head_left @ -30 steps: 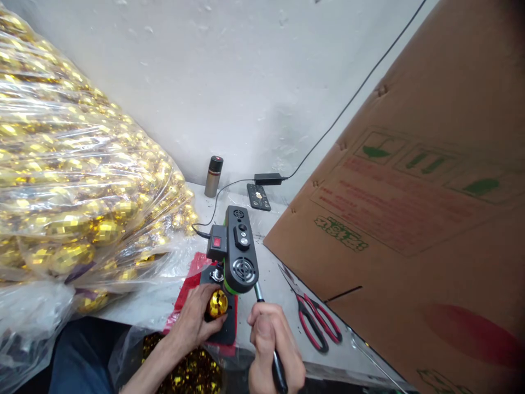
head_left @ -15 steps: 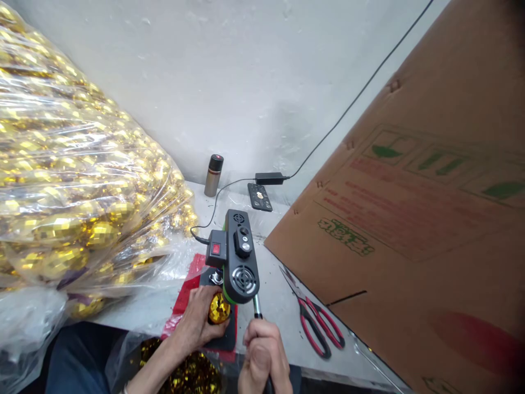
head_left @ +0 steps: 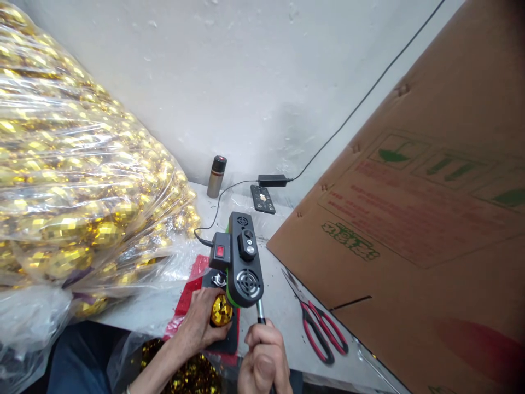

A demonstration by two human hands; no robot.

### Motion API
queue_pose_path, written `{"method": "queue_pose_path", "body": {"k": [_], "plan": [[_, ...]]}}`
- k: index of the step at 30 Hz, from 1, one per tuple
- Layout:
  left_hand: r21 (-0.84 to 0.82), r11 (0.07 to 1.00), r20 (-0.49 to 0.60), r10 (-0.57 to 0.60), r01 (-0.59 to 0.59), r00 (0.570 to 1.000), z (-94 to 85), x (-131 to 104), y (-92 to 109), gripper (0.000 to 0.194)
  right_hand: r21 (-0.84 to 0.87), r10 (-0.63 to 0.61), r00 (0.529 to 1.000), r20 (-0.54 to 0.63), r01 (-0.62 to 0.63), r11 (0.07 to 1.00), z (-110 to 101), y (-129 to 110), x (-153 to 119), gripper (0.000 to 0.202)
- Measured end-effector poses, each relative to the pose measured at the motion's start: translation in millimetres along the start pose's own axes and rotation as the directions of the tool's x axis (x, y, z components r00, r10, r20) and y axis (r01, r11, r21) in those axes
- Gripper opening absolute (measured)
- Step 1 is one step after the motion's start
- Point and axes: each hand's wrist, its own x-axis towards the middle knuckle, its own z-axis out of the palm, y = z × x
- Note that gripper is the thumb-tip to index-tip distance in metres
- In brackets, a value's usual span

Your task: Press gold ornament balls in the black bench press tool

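A small gold mirrored ball (head_left: 222, 311) sits between the fingers and thumb of my left hand (head_left: 198, 323), over the black base (head_left: 227, 343) of a tabletop machine. My right hand (head_left: 264, 355) is wrapped round the dark grip of the machine's metal lever (head_left: 261, 312). Close above the ball is the machine's black head (head_left: 245, 257), with round vents and green edging. A box with a red switch (head_left: 220, 251) is fixed to its left side. Under the base lies a red cloth (head_left: 186, 298). My fingers and the head hide part of the ball.
Red-handled scissors (head_left: 324, 328) lie right of the lever, beside a large cardboard box (head_left: 394, 219). A clear bag of gold balls (head_left: 90, 180) bulges at left. Behind the machine are a flask (head_left: 216, 177), a phone (head_left: 262, 198) and a power adapter (head_left: 273, 180). Gold tinsel-like bits (head_left: 192, 377) are below.
The whole view has shifted slightly, so things appear a little farther right and lower. Both hands keep the same hold on the ball and the lever.
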Motion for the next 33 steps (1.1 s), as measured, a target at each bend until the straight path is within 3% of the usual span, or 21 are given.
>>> {"method": "queue_pose_path", "body": {"k": [13, 24, 29, 33], "plan": [[0.018, 1.0, 0.011, -0.024, 0.024, 1.0, 0.7, 1, 2, 0.044, -0.009, -0.056, 0.998, -0.027, 0.056, 0.998, 1, 8, -2, 0.039], [0.021, 0.999, 0.011, -0.032, 0.032, 0.999, -1.5, 2, 4, 0.045, 0.015, -0.083, 0.996, 0.022, 0.083, 0.996, 0, 7, 5, 0.038], [0.024, 0.999, 0.014, -0.027, 0.026, 1.0, -2.1, 2, 5, 0.044, -0.025, -0.063, 0.993, 0.103, 0.066, 0.998, -6, 10, -5, 0.038], [0.014, 1.0, 0.015, -0.023, 0.023, 1.0, -1.6, 2, 5, 0.045, -0.052, -0.062, 0.994, 0.091, 0.067, 0.996, -3, 14, -18, 0.037]]}}
